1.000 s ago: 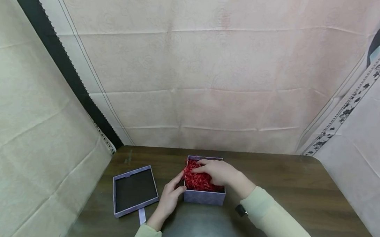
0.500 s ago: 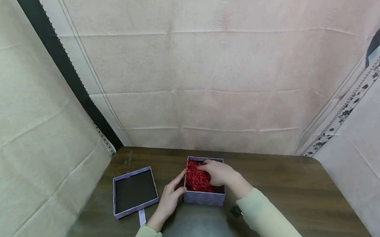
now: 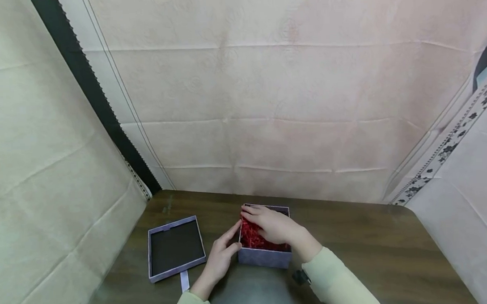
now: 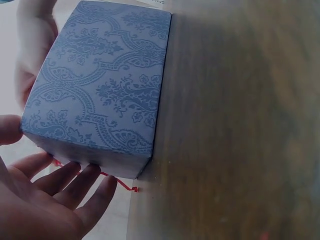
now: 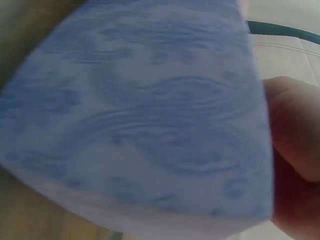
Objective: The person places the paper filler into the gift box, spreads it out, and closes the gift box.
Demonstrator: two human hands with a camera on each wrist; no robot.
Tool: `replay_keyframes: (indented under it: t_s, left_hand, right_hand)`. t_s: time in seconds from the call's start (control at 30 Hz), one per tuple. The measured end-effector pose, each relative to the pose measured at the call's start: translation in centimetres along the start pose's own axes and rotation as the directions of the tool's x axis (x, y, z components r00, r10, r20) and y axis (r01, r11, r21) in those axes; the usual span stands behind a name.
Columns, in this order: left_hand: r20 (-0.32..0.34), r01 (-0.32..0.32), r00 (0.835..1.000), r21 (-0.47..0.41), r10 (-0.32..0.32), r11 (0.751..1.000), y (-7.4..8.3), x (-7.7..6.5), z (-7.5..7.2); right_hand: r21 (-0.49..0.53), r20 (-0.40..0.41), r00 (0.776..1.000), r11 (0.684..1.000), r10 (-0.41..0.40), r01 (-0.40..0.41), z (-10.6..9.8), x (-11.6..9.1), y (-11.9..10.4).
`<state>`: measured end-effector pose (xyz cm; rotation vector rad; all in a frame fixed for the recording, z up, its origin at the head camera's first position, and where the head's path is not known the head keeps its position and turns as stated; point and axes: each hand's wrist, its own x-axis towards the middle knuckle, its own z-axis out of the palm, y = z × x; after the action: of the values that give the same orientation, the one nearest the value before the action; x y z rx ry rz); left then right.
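Observation:
A lidless purple patterned gift box (image 3: 265, 257) stands on the table, filled with red shredded paper (image 3: 252, 236). From above, my right hand (image 3: 275, 226) reaches into it, fingers extended over the shreds toward the far left corner, thumb lower down among them. My left hand (image 3: 220, 256) rests against the box's left side, with fingertips on that wall and the thumb at the near corner. In the left wrist view a loose red strand (image 4: 126, 185) shows by the fingertips. The box wall hides most of the right hand in the right wrist view.
Left of the box lies its lid (image 3: 176, 247), inside facing up and dark, with a ribbon tab (image 3: 185, 280) at its near edge. The brown wooden table (image 3: 363, 241) ends at light cloth hangings (image 3: 267, 137) behind and on both sides.
My right hand's fingers have shifted left and away over the shredded paper, reaching the far left corner. Shreds at the left rim now sit lower. My left hand stays against the box.

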<state>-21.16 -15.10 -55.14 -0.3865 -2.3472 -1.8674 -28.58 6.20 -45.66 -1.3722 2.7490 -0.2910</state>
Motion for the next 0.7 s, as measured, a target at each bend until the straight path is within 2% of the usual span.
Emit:
replay_keyframes:
  t_s: [0.13,0.27,0.37,0.53,0.7]
  left_hand:
    - [-0.01,0.013,1.0,-0.004,-0.013,1.0,0.2,-0.1,0.2]
    - [-0.019,0.004,1.0,-0.004,-0.004,1.0,0.3,0.0,0.2]
    - [-0.014,-0.001,1.0,-0.002,0.001,1.0,0.3,0.0,0.2]
    - [-0.011,0.004,1.0,-0.003,-0.004,1.0,0.4,0.0,0.2]
    - [-0.013,0.009,1.0,-0.011,-0.009,1.0,0.5,-0.1,0.2]
  right_hand:
    - [0.007,-0.007,1.0,1.0,0.002,-0.001,1.1,-1.0,0.3]
    - [-0.041,0.032,0.999,0.999,0.037,-0.036,1.8,-1.4,0.3]
    - [-0.076,0.025,0.999,0.996,0.04,-0.038,2.3,-1.4,0.4]
    - [-0.02,-0.001,0.998,0.998,0.057,-0.057,2.5,-1.2,0.9]
    - [0.095,-0.043,0.995,0.992,0.088,-0.084,1.0,-0.9,0.9]
